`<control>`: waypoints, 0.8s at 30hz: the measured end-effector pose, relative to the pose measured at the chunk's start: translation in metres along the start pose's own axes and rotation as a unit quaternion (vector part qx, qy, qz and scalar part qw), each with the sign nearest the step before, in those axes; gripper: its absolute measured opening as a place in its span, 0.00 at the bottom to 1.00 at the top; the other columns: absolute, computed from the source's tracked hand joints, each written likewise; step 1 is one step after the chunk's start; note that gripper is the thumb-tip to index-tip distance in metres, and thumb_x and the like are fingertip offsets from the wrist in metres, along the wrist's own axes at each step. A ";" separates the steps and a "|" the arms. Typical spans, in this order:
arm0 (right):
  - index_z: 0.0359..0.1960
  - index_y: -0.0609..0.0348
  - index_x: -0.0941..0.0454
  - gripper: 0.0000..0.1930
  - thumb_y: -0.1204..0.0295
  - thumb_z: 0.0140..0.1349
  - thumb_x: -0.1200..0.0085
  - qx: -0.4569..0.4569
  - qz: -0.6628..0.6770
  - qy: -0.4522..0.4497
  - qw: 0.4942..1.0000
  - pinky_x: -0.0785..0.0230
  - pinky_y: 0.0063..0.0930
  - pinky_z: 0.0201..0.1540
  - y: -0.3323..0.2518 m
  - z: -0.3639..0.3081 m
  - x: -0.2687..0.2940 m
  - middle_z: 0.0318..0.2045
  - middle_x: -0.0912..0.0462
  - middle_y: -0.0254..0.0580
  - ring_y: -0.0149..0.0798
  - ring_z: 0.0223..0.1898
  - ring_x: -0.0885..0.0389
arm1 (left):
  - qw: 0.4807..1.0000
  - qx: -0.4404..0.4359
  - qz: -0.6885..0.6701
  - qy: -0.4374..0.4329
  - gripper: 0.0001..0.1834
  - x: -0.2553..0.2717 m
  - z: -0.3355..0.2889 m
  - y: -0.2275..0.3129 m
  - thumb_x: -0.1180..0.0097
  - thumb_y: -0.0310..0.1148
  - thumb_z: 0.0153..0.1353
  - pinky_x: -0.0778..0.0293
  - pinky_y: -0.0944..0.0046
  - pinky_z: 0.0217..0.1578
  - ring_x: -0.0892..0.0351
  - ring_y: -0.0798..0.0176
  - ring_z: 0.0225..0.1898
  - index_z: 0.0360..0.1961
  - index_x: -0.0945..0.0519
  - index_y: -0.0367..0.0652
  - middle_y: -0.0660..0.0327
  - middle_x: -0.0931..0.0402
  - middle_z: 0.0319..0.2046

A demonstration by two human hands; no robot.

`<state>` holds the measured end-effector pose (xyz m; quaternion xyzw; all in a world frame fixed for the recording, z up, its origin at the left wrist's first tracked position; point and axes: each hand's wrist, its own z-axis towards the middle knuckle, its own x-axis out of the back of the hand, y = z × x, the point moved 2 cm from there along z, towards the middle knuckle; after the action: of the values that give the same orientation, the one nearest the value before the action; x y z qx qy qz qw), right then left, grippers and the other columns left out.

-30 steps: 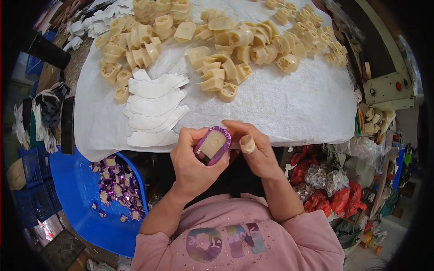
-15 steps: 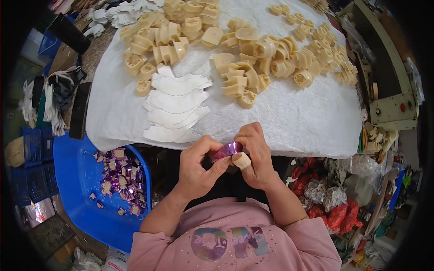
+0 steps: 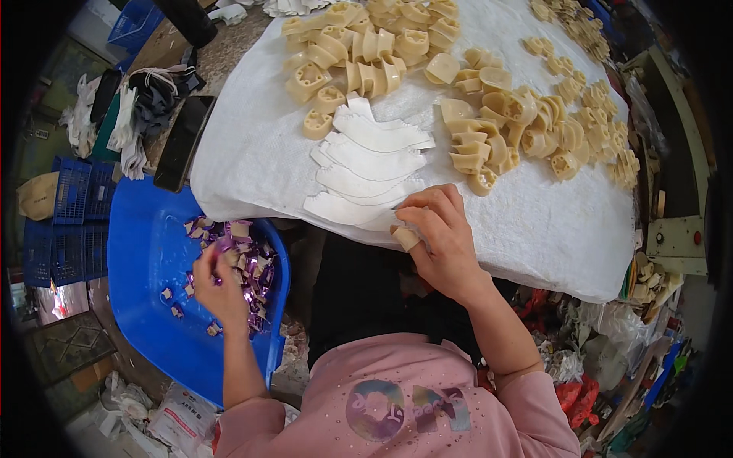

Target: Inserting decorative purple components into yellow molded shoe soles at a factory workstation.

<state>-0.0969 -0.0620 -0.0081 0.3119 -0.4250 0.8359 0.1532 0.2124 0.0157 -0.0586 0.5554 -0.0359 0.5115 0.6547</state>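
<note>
My left hand (image 3: 219,288) is over the blue basin (image 3: 141,256), among purple, foil-like pieces with tan sides (image 3: 256,263). A blurred purple piece (image 3: 224,245) is at its fingertips; whether the fingers grip it I cannot tell. At the front edge of the cloth-covered table, my right hand (image 3: 441,240) is closed, fingers bent over the end of the lowest white curved piece (image 3: 347,211). A tan wrap (image 3: 405,237) surrounds the end of its thumb. More white curved pieces (image 3: 370,162) overlap in a row behind it.
Glossy tan moulded parts (image 3: 366,49) lie heaped at the back of the white cloth (image 3: 252,145), with more heaps (image 3: 527,114) to the right. A black phone (image 3: 185,141) rests at the table's left edge. Blue crates (image 3: 69,206) stand left; a metal machine (image 3: 679,237) stands right.
My left hand has moved from in front of my body to the basin, where the purple piece now shows at its fingertips. My right hand has reached the white curved pieces.
</note>
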 end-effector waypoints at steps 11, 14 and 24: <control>0.36 0.57 0.23 0.15 0.81 0.43 0.44 -0.020 -0.248 0.080 0.965 0.44 0.38 0.48 0.023 0.036 0.020 0.36 0.23 0.37 0.43 0.43 0.30 | 0.990 -0.049 0.119 0.051 0.16 -0.003 0.023 0.028 0.47 0.27 0.56 0.41 0.57 0.53 0.36 0.53 0.51 0.48 0.24 0.40 0.50 0.33 0.45; 0.35 0.53 0.21 0.14 0.80 0.44 0.45 -0.020 -0.289 0.068 0.955 0.48 0.39 0.51 0.034 0.051 0.022 0.34 0.22 0.30 0.40 0.44 0.29 | 0.986 -0.140 -0.041 -0.083 0.15 -0.043 0.030 0.081 0.46 0.21 0.50 0.37 0.59 0.51 0.29 0.54 0.47 0.42 0.22 0.39 0.54 0.29 0.41; 0.21 0.53 0.22 0.02 0.74 0.46 0.46 0.089 -0.378 -0.120 0.913 0.58 0.52 0.61 0.050 0.083 0.021 0.28 0.23 0.28 0.35 0.46 0.30 | 0.875 -0.353 -0.146 -0.298 0.24 -0.122 0.014 0.173 0.39 0.22 0.42 0.35 0.56 0.48 0.31 0.51 0.48 0.45 0.26 0.41 0.54 0.30 0.46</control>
<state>-0.1063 -0.1586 0.0118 0.5599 -0.2142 0.7059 0.3773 0.0392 -0.0956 -0.0092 0.4125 -0.3260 0.1733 0.8328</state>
